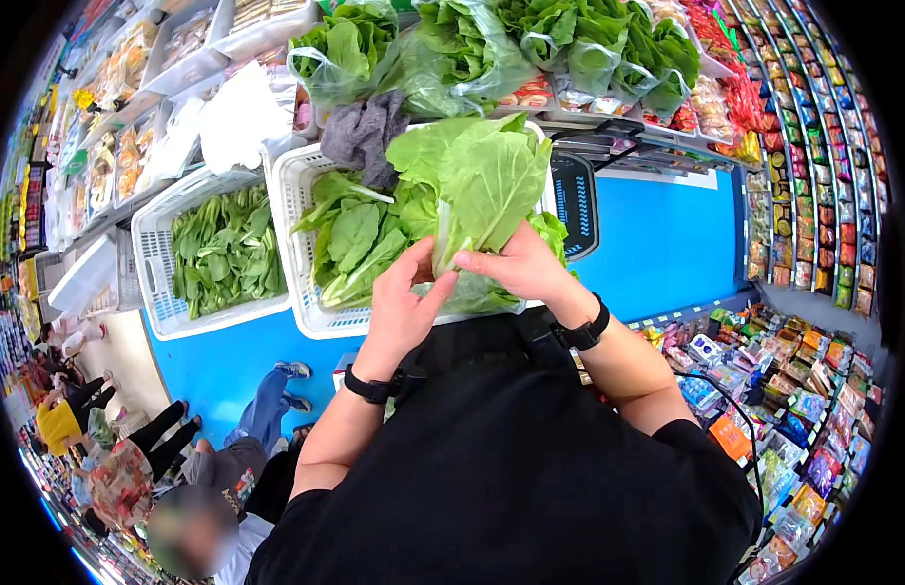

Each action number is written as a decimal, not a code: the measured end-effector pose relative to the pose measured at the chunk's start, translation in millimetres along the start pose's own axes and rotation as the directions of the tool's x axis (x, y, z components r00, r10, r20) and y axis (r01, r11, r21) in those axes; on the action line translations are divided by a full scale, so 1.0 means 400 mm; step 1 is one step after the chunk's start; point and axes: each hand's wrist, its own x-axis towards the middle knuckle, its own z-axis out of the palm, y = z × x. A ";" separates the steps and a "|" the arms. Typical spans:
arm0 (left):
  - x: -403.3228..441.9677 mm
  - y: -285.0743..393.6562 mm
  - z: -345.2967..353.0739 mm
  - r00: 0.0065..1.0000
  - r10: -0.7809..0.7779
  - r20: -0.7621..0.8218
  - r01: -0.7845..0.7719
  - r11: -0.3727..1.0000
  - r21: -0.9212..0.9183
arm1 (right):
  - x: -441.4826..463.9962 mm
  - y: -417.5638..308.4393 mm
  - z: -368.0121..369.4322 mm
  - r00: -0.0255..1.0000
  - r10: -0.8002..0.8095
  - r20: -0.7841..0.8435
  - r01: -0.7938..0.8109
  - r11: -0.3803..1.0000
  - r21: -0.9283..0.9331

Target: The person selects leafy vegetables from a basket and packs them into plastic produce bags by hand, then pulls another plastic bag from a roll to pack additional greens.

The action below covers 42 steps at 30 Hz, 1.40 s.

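Observation:
A bunch of leafy greens (491, 190) with broad light-green leaves is held up in front of me, its pale stems toward my body. My right hand (525, 265) grips the stem end between thumb and fingers. My left hand (408, 292) is closed at the same stems from the other side, its thumb and fingertips close to my right thumb. Below both hands stands a white plastic basket (294, 244) with more loose leafy greens (360, 239) in it. A dark grey cloth (365, 136) lies over the basket's far rim.
Left of it, another white basket (155, 283) holds smaller dark greens (228, 249). Bagged lettuce (462, 49) stands along the far shelf. Packaged goods (784, 409) fill a display at right. Several people (194, 478) stand at lower left on the blue floor (657, 229).

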 end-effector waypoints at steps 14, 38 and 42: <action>0.007 0.042 -0.028 0.967 0.226 -0.121 -0.194 0.953 0.231 | -0.070 0.075 -0.225 0.989 0.088 0.121 -0.146 0.735 0.662; 0.122 0.122 0.272 0.948 -0.112 -0.298 0.022 0.957 -0.290 | -0.129 0.116 -0.546 0.965 0.228 0.133 -0.253 0.656 0.711; 0.022 0.095 0.364 0.907 -0.183 -0.379 0.380 0.744 0.551 | -0.157 0.083 -0.599 0.979 0.203 -0.027 -0.153 0.814 0.561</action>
